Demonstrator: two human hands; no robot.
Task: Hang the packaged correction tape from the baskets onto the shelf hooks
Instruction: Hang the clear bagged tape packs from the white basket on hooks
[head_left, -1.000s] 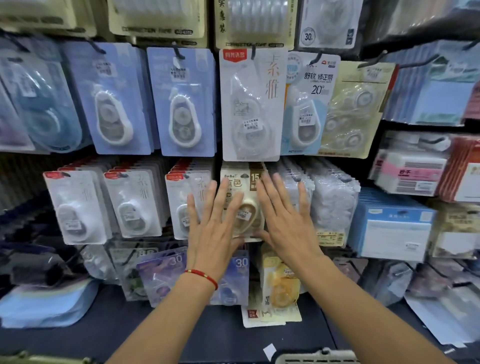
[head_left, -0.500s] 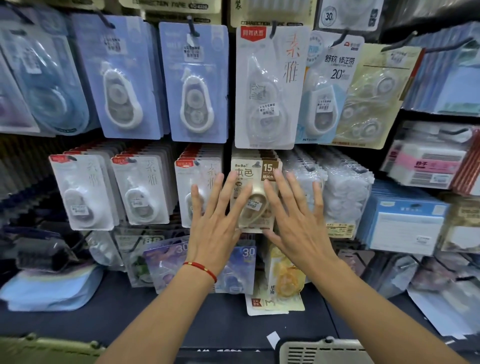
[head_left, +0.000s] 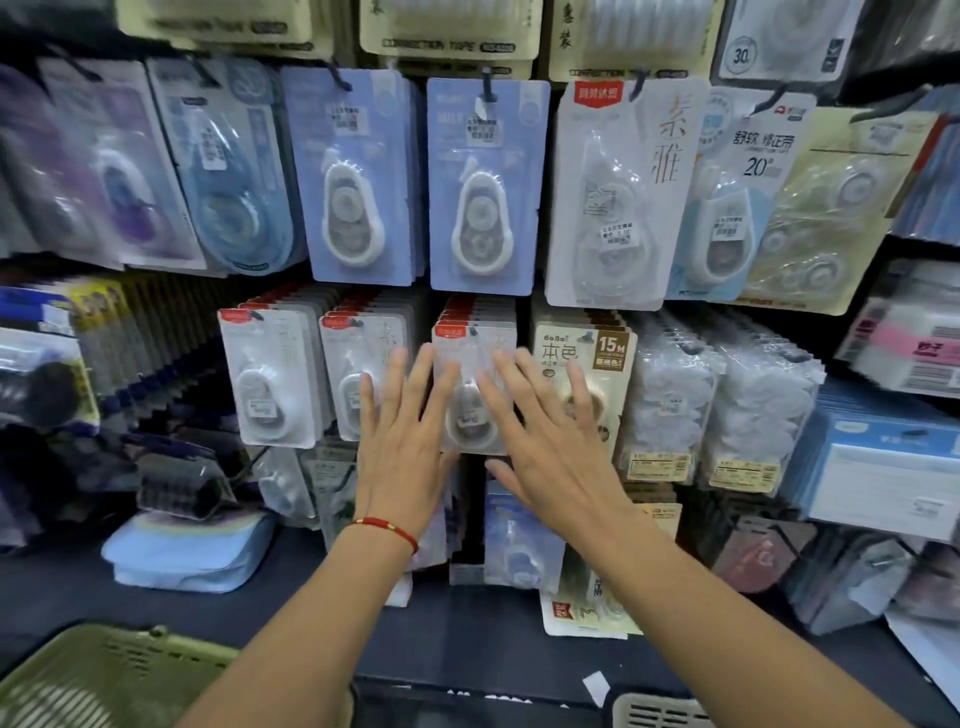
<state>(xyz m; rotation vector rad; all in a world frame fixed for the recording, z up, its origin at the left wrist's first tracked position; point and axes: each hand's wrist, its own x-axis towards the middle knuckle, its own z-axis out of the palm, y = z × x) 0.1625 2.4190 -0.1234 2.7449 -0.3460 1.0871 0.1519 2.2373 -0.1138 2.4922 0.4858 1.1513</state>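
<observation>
Both hands flat on hung tape pack (head_left: 470, 384): left hand (head_left: 402, 447) left of right hand (head_left: 550, 447); basket (head_left: 104, 675) below-left.

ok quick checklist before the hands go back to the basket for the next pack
1. Left hand free, fingers straight, holding nothing: ok.
2. Right hand free, fingers spread, holding nothing: ok.
3. Front white correction tape pack hanging on its hook, top hole engaged: ok.
4. That pack pushed fully back and flush with the stack: cannot tell.
5. Neighbouring beige 15M pack undisturbed on its hook: ok.
6. Packs left in the green basket: cannot tell, only its rim shows.
</observation>
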